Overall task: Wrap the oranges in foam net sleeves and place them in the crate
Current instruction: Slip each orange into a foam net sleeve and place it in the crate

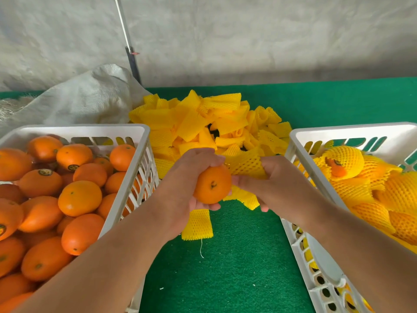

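My left hand [182, 184] grips a bare orange [212, 185] over the middle of the green mat. Touching the orange's right side is a yellow foam net sleeve [246, 164], held stretched by my right hand [274, 184]. A white crate [144, 154] on the left is full of several bare oranges [79, 197]. Another white crate [297, 141] on the right holds several oranges wrapped in yellow sleeves [347, 161]. A heap of loose yellow sleeves [203, 123] lies behind my hands.
One single sleeve [197, 224] lies flat on the green mat [237, 267] under my left wrist. A grey-white sack [90, 98] slumps behind the left crate. A pole [129, 48] leans against the pale wall at the back.
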